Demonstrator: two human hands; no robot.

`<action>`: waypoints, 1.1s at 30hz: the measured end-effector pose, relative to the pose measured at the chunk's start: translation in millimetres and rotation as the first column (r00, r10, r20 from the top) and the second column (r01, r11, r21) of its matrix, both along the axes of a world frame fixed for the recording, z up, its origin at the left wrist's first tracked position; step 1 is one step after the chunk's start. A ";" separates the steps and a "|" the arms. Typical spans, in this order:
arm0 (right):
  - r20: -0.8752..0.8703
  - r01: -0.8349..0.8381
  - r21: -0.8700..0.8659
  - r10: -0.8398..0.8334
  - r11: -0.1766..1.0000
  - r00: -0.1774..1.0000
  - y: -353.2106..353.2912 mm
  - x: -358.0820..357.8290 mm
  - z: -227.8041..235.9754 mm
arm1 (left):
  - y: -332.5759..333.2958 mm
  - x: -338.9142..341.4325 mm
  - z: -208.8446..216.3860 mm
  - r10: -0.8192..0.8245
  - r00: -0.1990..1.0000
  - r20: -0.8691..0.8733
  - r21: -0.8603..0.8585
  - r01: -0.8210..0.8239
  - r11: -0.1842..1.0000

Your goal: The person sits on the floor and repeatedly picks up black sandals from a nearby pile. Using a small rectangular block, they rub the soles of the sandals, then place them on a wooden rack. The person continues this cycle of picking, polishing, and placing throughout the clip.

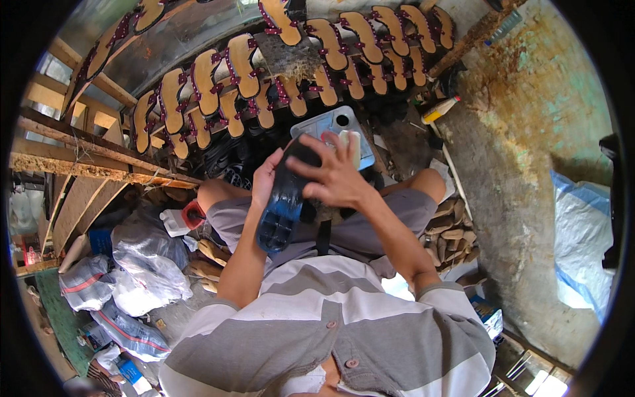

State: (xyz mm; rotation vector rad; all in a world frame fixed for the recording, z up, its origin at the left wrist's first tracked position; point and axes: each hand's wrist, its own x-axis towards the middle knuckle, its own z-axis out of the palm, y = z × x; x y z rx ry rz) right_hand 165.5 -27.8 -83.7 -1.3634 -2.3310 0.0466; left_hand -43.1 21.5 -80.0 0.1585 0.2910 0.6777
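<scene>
I hold a long black shoe sole (281,213) upright at a slant above my lap, its glossy lower end showing a moulded grid of hollows. My left hand (264,177) is closed on the sole's left edge. Over its upper right side lies my right hand (340,175), fingers spread; whether the fingertips press on the surface cannot be made out. Just beyond the hands is a light blue board (309,126) with a round dark hole, and a cream-coloured block (355,149) on it, partly behind my right fingers.
Rows of tan-soled sandals (208,83) with dark red dotted straps stand on racks ahead. At the right are a yellow bottle (440,110) with a red cap and a pile of wooden shoe lasts (450,235). Plastic bags (149,258) and a white-and-red container (182,218) sit left.
</scene>
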 end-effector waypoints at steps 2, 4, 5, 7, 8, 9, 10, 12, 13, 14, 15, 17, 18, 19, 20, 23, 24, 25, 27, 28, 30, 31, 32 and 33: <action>-0.093 -0.074 0.047 0.079 0.996 0.993 1.2 0.0 -0.1 | 4.1 -2.6 8.0 0.060 0.997 -0.041 -0.054 -0.062 0.997; -0.214 0.001 0.177 0.037 0.984 0.976 0.4 5.2 -2.2 | 5.4 -3.7 15.4 0.084 0.995 -0.046 -0.033 -0.085 0.996; -0.240 0.149 0.117 -0.118 0.982 0.964 2.6 12.3 -3.6 | 2.9 -3.5 18.1 0.089 0.995 -0.052 -0.036 -0.091 0.995; -0.124 0.192 0.183 -0.171 0.964 0.978 6.9 21.7 -8.8 | -1.7 -3.0 21.8 0.024 1.000 0.000 -0.125 -0.024 0.992; -0.055 0.190 0.153 -0.183 0.970 0.982 9.8 25.2 -12.2 | -5.1 -3.5 22.7 0.047 0.999 -0.014 -0.052 -0.048 0.998; -0.091 0.193 0.229 -0.176 0.954 0.980 12.5 27.9 -14.7 | -7.8 -4.6 22.7 0.050 0.998 -0.039 -0.034 -0.051 0.998; -0.089 0.206 0.245 -0.190 0.947 0.978 15.7 27.8 -16.8 | -8.7 -5.6 21.4 0.084 0.995 -0.058 0.033 -0.083 0.996; -0.109 0.240 0.223 -0.220 0.945 0.969 14.7 17.3 -17.5 | -10.9 -7.2 13.7 0.081 0.988 -0.134 -0.035 -0.087 0.996; -0.131 0.269 0.189 -0.247 0.944 0.960 10.6 7.0 -16.0 | -10.6 -7.5 7.9 0.068 0.989 -0.133 -0.042 -0.075 0.996; -0.173 0.335 0.132 -0.311 0.933 0.935 11.5 -0.9 -11.9 | -3.9 -5.2 1.5 0.026 0.998 -0.050 0.000 -0.026 1.000; -0.241 0.267 0.066 -0.244 0.961 0.939 5.5 -12.1 -6.4 | 2.9 -6.6 -3.1 0.008 0.995 -0.096 0.023 -0.006 1.000; -0.365 0.191 0.012 -0.173 0.982 0.915 -18.3 -42.8 8.6 | 20.0 0.4 -10.3 0.253 0.926 -0.279 0.176 -0.210 0.962; -0.343 0.145 0.043 -0.122 0.989 0.931 -28.6 -52.4 16.8 | 24.7 -0.7 -8.9 0.313 0.914 -0.260 0.175 -0.274 0.946; -0.384 0.140 0.034 -0.116 0.990 0.916 -36.2 -54.1 23.8 | 29.5 0.7 -4.9 0.332 0.898 -0.289 0.118 -0.311 0.943; -0.395 0.110 0.091 -0.066 0.990 0.916 -40.8 -53.4 29.9 | 29.7 6.0 0.7 0.459 0.860 -0.224 0.185 -0.425 0.886; -0.750 -0.044 -0.371 -0.271 0.928 0.604 -31.0 -35.3 38.6 | 20.6 31.9 29.8 0.702 0.712 -0.012 0.370 -0.649 0.665; -0.824 -0.316 -0.541 -0.416 0.779 0.386 -24.8 -20.3 39.6 | 13.8 44.6 40.2 0.738 0.673 0.040 0.471 -0.664 0.580; -0.827 -0.376 -0.560 -0.474 0.738 0.301 -16.8 -11.4 39.7 | 5.1 57.9 49.7 0.764 0.640 0.084 0.531 -0.677 0.509; -0.871 -0.447 -0.478 -0.474 0.756 0.132 -5.3 4.0 42.3 | -7.7 75.2 66.0 0.773 0.633 0.040 0.579 -0.645 0.499; -0.900 -0.445 -0.410 -0.431 0.796 0.059 -2.8 9.0 45.5 | -10.5 80.7 71.8 0.772 0.635 0.029 0.588 -0.635 0.501; -0.931 -0.408 -0.328 -0.365 0.852 -0.015 -3.6 16.0 56.3 | -12.9 88.2 75.7 0.708 0.705 0.052 0.583 -0.597 0.551; -0.940 -0.379 -0.311 -0.341 0.872 -0.014 -7.0 19.3 63.9 | -11.1 87.8 74.2 0.685 0.725 0.070 0.623 -0.568 0.537; -0.949 -0.352 -0.289 -0.315 0.890 -0.020 -8.8 22.7 72.2 | -8.2 85.5 70.3 0.668 0.736 0.106 0.647 -0.561 0.516; -0.944 -0.223 -0.329 -0.320 0.918 0.076 -11.4 28.4 81.4 | -4.8 82.9 64.0 0.658 0.747 0.097 0.637 -0.555 0.535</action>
